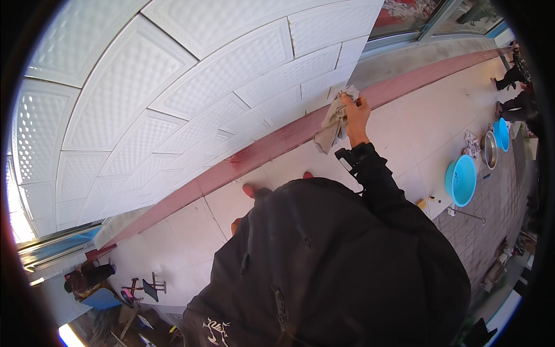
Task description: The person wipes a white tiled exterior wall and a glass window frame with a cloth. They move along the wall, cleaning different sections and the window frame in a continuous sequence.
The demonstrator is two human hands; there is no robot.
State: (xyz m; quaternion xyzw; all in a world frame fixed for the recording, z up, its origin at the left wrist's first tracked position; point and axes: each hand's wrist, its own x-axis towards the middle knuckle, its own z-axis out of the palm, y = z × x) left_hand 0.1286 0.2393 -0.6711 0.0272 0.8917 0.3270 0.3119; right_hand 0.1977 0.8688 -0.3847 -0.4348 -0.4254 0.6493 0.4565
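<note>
A crumpled beige-grey cloth [331, 123] is gripped in my right hand [357, 115], its loose end hanging down. The hand is at the lower right end of the white tiled wall [243, 52], just above the dark red base strip [277, 134]. Whether the cloth touches the wall cannot be told. Of my left hand [235, 226] only a small patch of skin shows beside the black jacket; the rest is hidden behind it. The red tips of my shoes [249, 190] show on the pale tiled floor [186, 234] near the base strip.
At the right are blue basins [461, 181], a metal basin [490, 150], crumpled cloths [471, 144] and a rod [468, 215]. People's legs [511, 78] show at the far right. At lower left are a folding stool [151, 289] and a seated person [89, 277]. Windows flank the wall.
</note>
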